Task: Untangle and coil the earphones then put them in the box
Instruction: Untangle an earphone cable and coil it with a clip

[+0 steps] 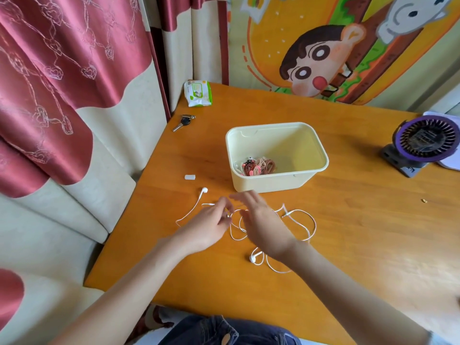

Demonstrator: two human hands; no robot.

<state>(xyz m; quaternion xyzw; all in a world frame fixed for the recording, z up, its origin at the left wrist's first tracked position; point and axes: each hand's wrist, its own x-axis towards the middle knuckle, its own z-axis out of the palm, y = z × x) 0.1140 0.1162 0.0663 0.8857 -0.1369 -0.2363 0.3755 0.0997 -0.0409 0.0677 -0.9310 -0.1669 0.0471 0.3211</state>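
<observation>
On an orange table (348, 220), white earphones (253, 258) lie tangled just in front of a cream box (268, 183); the left hand (209, 225) pinches their cord (232, 234), the right hand (263, 227) hovers spread (holding nothing), and a hard pull could tighten the knot.

Person seated. Left hand (209, 227) and right hand (263, 225) were bare, as were both forearms to the frame edge. The lap was covered by dark blue denim jeans (199, 329), faded in patches, with one frayed rip (226, 340).
</observation>
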